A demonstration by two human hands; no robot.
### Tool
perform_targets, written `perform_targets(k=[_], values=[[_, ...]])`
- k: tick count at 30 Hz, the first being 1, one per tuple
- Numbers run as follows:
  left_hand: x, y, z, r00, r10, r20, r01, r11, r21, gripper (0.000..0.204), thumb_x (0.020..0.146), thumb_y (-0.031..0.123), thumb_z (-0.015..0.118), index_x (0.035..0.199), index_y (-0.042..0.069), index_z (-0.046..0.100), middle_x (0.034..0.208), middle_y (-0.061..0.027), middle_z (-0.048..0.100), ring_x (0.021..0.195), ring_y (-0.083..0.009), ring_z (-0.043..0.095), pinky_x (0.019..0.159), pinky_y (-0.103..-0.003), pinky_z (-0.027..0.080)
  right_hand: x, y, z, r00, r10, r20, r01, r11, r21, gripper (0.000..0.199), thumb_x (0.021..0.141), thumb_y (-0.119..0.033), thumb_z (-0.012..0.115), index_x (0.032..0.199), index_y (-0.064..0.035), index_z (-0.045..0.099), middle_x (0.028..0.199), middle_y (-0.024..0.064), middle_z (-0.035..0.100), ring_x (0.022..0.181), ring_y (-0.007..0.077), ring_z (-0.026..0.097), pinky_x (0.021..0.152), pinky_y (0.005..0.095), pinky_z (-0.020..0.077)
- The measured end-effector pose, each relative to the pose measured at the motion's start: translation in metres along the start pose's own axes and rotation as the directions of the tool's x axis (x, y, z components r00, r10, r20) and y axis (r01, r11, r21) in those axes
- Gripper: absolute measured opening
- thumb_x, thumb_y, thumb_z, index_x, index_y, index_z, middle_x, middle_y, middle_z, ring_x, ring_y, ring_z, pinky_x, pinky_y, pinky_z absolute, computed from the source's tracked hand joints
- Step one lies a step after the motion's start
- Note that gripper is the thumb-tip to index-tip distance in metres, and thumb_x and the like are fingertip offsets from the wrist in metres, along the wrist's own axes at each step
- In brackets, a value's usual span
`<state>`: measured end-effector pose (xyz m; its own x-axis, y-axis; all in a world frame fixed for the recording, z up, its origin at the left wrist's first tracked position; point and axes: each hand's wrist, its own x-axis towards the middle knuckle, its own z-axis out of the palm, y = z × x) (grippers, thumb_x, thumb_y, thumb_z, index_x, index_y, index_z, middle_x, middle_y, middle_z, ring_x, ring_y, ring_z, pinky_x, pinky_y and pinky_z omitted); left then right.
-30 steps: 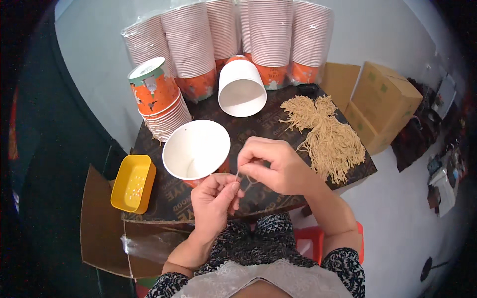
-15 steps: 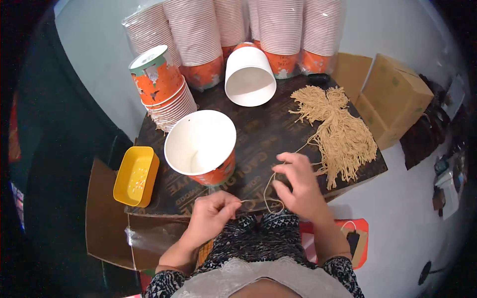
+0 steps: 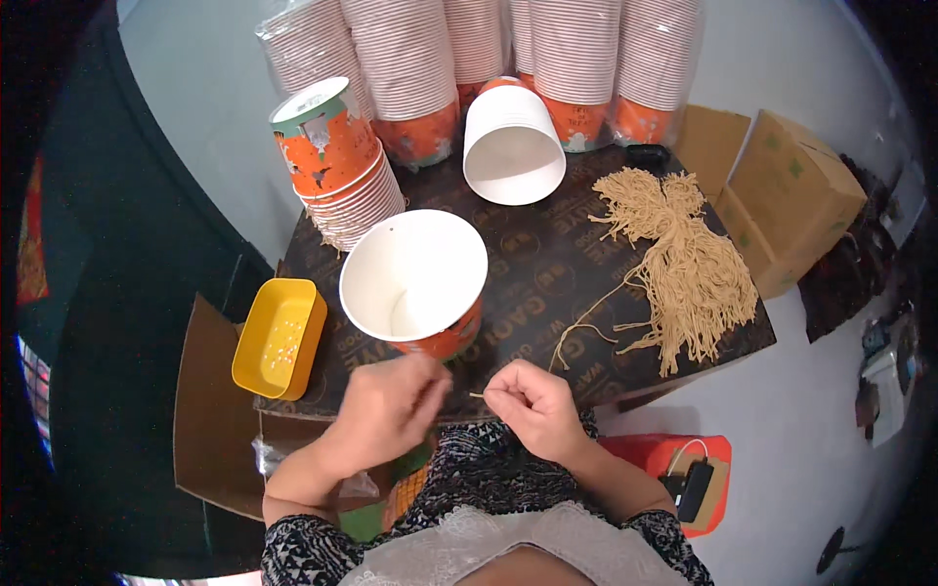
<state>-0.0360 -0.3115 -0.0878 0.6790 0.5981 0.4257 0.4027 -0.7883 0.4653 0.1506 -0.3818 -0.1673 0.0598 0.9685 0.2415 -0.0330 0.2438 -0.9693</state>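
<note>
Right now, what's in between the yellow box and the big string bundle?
In the head view, an upright paper cup, then dark tabletop with a loose strand, lie between the yellow box and string bundle.

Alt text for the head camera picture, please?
A person's right hand pinches a tan string at the front of a dark table, left hand beside it. On the table are an upright paper bucket, a yellow tub of white bits, a tan string bundle and stacked buckets.

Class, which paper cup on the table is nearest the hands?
The white-lined orange cup, open just beyond the left hand; the cup stacks and the other single cup are farther back.
</note>
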Motion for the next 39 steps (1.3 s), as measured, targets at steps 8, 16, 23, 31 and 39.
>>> perform_targets(k=[8,16,23,31,39], values=[[0.016,-0.006,-0.026,0.980,0.071,-0.188,0.014,0.910,0.415,0.037,0.070,0.002,0.075,0.104,0.003,0.061,0.100,-0.0128,0.062,0.099,-0.0335,0.059,0.106,-0.057,0.031,0.014,0.018,0.013,0.940,-0.142,-0.310,0.169,0.984,0.062,0.009,0.092,-0.003,0.065,0.085,-0.0024,0.059,0.069,-0.0055,0.053,0.062,0.0003,0.045,0.054,0.0194,0.0378],[0.018,-0.012,-0.009,0.992,0.116,-0.056,-0.093,0.944,0.315,0.016,0.073,-0.002,0.071,0.083,0.004,0.061,0.076,-0.0088,0.058,0.085,-0.0286,0.061,0.111,-0.062,0.024,0.017,0.022,0.021,0.891,-0.254,-0.375,0.276,0.961,0.004,0.010,0.091,0.004,0.061,0.085,-0.0022,0.057,0.069,-0.0058,0.052,0.057,-0.0012,0.042,0.049,0.0163,0.0324],[0.023,0.006,-0.012,0.998,0.061,-0.007,-0.059,0.989,0.133,0.014,0.077,0.002,0.071,0.089,0.003,0.064,0.078,-0.0086,0.061,0.081,-0.0281,0.062,0.114,-0.058,0.023,0.022,0.015,0.011,0.850,-0.349,-0.394,0.316,0.937,-0.148,0.012,0.091,0.005,0.062,0.084,-0.0021,0.056,0.068,-0.0065,0.050,0.057,-0.0017,0.042,0.049,0.0164,0.0325],[0.042,-0.007,-0.027,0.996,-0.060,0.062,0.058,0.998,0.041,0.009,0.087,0.001,0.061,0.094,0.004,0.067,0.085,-0.0114,0.066,0.088,-0.0304,0.065,0.112,-0.057,0.029,0.033,0.021,0.016,0.880,-0.287,-0.378,0.277,0.957,-0.082,0.012,0.091,0.004,0.063,0.083,-0.0024,0.056,0.068,-0.0074,0.050,0.059,-0.0020,0.042,0.050,0.0166,0.0331],[0.053,-0.015,-0.025,0.979,-0.031,0.202,0.024,0.999,0.040,0.013,0.090,0.005,0.059,0.100,0.004,0.068,0.091,-0.0132,0.068,0.093,-0.0318,0.066,0.112,-0.056,0.031,0.036,0.014,0.017,0.861,-0.325,-0.390,0.290,0.946,-0.148,0.012,0.090,0.003,0.064,0.082,-0.0029,0.057,0.065,-0.0079,0.050,0.058,-0.0021,0.041,0.050,0.0173,0.0331]])
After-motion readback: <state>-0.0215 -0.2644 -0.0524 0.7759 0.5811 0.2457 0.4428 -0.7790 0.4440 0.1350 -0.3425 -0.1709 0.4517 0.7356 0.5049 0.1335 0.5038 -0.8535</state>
